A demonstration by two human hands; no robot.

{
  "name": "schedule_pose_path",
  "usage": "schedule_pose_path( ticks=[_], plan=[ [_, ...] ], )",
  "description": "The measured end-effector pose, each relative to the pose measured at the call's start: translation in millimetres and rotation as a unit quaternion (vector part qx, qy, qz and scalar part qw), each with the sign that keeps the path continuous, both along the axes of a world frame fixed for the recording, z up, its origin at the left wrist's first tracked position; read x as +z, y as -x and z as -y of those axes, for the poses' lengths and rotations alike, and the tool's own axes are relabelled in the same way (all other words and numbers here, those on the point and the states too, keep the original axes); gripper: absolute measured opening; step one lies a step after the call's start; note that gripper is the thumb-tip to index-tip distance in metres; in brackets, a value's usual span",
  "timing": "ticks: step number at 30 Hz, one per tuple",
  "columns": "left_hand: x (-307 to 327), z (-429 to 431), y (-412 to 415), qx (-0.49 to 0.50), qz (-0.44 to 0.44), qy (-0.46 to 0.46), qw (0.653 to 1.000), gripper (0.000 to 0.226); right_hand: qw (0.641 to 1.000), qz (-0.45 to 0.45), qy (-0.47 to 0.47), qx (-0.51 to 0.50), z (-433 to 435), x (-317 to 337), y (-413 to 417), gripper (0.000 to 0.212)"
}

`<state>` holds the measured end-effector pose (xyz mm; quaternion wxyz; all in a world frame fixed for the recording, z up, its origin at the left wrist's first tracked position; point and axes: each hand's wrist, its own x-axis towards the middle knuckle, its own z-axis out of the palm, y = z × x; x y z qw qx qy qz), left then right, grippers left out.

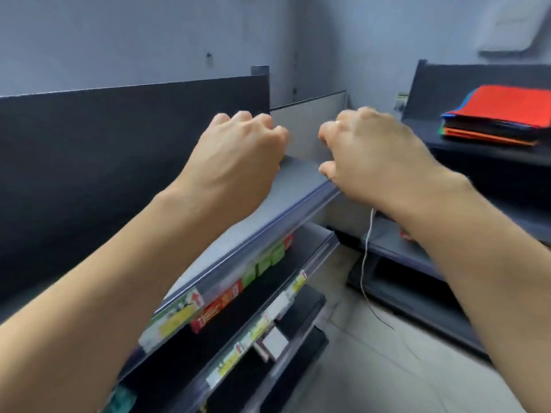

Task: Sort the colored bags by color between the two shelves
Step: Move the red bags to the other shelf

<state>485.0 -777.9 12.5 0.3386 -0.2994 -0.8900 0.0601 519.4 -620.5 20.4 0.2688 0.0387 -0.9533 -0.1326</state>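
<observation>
Your left hand [238, 150]: knuckles up over the pale grey top board of the left shelf [301, 174], fingers clenched under the palm; no bag shows in it
Your right hand [372, 156]: just beside the left one, over the shelf's front corner, fingers curled with a gap between thumb and forefinger, and nothing in that gap
Task's thing: the flat stack of colored fabric bags [501, 114], red one on top with blue, green, black and orange edges below, lies on the dark top board of the right shelf [465, 150], well apart from both your hands
Why the stack sits so: the colors are mixed in one pile, so I judge the sorting barely begun; the grey board under your hands looks like the place meant for one color
Why your hands are so: bunched and bare, they seem between carries, not at a grasp
Next move: likely a reach right for the top red bag
Mind: the thin white cord [366, 248] hanging under your right wrist could snag
</observation>
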Motion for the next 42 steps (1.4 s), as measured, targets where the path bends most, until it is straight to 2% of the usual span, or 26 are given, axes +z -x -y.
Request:
schedule_pose_path(
  ticks=[9, 16, 21, 30, 42],
  plan=[
    [-9, -199, 71, -0.198, 0.006, -0.016, 0.980, 0.021, 0.977, 0.003, 0.037, -0.210, -178, -13, 9, 0.034],
    [-14, -313, 148, -0.277, 0.006, -0.008, 0.961, 0.022, 0.954, -0.019, 0.024, -0.299, -274, -14, 60, 0.029],
    [-2, -374, 215, -0.287, -0.014, -0.022, 0.957, 0.020, 0.949, -0.026, 0.033, -0.314, -328, -1, 120, 0.028],
    [-6, -498, 281, -0.313, 0.019, -0.056, 0.948, 0.021, 0.926, -0.037, 0.063, -0.370, -441, -3, 170, 0.029],
    [-2, -649, 335, -0.194, 0.049, -0.084, 0.976, 0.020, 0.938, -0.044, 0.101, -0.328, -611, 6, 216, 0.029]
  ],
)
